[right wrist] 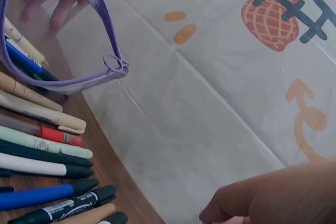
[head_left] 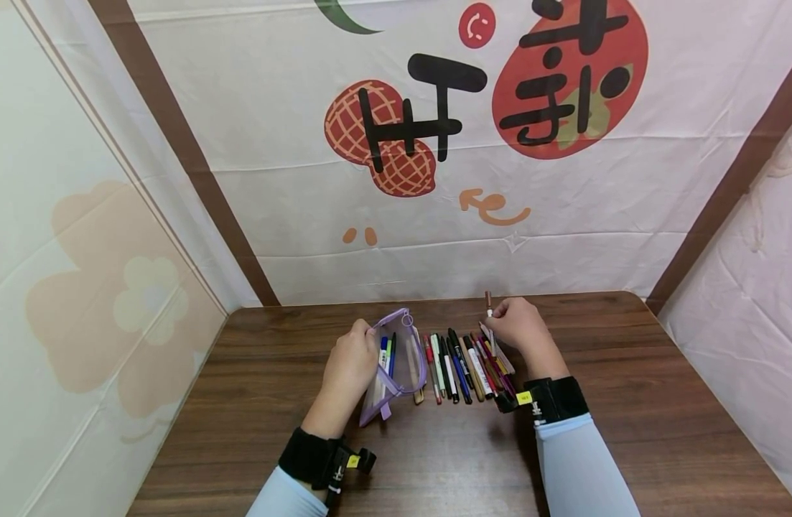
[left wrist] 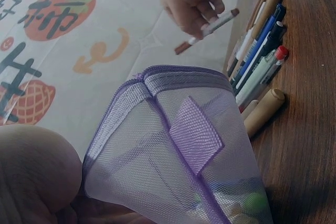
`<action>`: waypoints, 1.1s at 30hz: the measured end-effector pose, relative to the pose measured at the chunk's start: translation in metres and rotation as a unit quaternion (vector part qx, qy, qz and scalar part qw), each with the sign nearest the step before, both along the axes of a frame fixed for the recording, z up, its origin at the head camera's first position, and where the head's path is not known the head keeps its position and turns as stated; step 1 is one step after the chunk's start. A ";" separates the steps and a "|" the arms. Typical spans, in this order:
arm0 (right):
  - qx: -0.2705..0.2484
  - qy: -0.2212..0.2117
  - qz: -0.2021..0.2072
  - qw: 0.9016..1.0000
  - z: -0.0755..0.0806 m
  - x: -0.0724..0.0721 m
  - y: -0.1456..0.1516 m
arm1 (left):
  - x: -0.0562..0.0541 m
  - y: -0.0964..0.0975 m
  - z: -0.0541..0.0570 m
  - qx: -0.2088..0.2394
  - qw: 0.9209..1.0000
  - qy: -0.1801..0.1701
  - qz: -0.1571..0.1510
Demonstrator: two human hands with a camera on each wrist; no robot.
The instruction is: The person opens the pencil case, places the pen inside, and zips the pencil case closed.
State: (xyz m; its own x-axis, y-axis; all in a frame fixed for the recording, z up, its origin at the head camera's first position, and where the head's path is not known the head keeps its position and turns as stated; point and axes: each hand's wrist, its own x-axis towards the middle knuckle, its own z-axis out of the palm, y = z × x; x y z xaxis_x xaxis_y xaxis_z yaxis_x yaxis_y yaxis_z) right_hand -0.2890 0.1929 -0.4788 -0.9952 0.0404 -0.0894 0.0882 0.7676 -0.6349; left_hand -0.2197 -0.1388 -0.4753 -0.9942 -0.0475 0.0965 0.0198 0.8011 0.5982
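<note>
My left hand (head_left: 352,360) grips the rim of a see-through mesh pencil pouch (left wrist: 142,156) with purple trim and holds its zipped mouth open. Inside the pouch, several pens (head_left: 388,353) with blue, green and white parts show through. To the right, my right hand (head_left: 523,329) pinches a white marker with brown ends (left wrist: 220,23), raised above the table's far edge. In the right wrist view only part of the right hand shows, and the marker is hidden there. A row of pens and markers (right wrist: 44,166) lies side by side between the two hands.
The brown wooden table (head_left: 434,459) ends at a hanging white cloth (head_left: 292,215) with printed pictures just behind the pens. More printed cloth (head_left: 79,345) hangs on the left, and a pale cloth (head_left: 751,330) hangs on the right. Each wrist wears a black strap with a small camera.
</note>
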 end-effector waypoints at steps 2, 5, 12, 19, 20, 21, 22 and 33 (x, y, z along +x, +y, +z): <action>-0.015 0.011 0.004 1.000 0.002 0.000 -0.003 | 0.000 0.000 0.000 -0.001 1.000 0.002 0.000; -0.048 0.026 0.014 0.998 0.004 0.001 -0.008 | 0.000 0.000 0.000 -0.002 1.000 0.006 0.002; -0.178 0.028 0.031 0.983 0.007 0.005 -0.033 | -0.001 -0.001 -0.002 0.000 1.000 0.005 0.000; -0.254 0.034 0.066 0.964 0.012 0.016 -0.071 | 0.000 0.000 -0.002 0.012 1.000 0.007 -0.007; -0.259 0.032 0.069 0.963 0.011 0.017 -0.077 | 0.000 0.000 -0.002 0.012 1.000 0.008 -0.007; -0.263 0.029 0.072 0.962 0.010 0.019 -0.082 | 0.000 0.000 -0.001 0.012 1.000 0.009 -0.007; -0.266 0.026 0.076 0.961 0.008 0.020 -0.087 | 0.000 0.000 -0.001 0.011 1.000 0.010 -0.007; -0.296 -0.048 0.131 0.945 -0.006 0.033 -0.125 | -0.001 -0.001 -0.003 0.006 1.000 0.016 0.001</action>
